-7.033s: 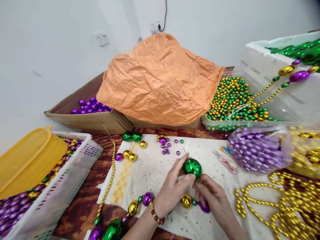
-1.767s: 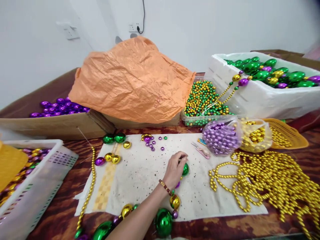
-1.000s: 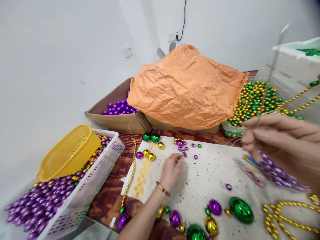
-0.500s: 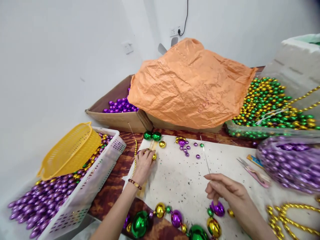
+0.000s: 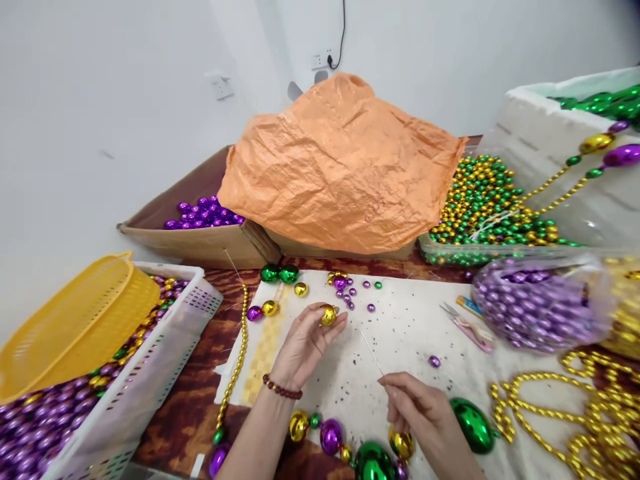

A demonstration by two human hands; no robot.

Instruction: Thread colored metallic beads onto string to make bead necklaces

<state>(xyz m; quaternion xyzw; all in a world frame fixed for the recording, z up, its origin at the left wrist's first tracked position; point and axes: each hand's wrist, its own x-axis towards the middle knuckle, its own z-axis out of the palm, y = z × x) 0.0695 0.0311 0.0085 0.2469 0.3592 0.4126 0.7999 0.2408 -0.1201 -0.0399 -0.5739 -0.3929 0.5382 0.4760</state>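
Note:
My left hand (image 5: 309,337), with a beaded bracelet at the wrist, holds a gold ball bead (image 5: 329,315) between thumb and fingers above the white cloth (image 5: 345,357). To its right, my right hand (image 5: 413,407) pinches a thin pale needle (image 5: 371,352) that points up and left toward the bead without touching it. A strand of large beads, with a green one (image 5: 374,461) and a purple one (image 5: 331,437), hangs along the near edge below both hands. Small purple beads (image 5: 349,293) lie on the cloth beyond my left hand.
Scissors (image 5: 467,327) and a bag of purple beads (image 5: 540,307) lie at the right, near gold bead strings (image 5: 550,413). A yellow basket (image 5: 75,320) rests on a white crate (image 5: 165,360) at the left. Orange sheeting (image 5: 340,167) covers boxes behind.
My left hand has moved right and nearer, picking up a gold bead from the cloth's left side. The needle in my right hand now leans further left. The whole view has shifted.

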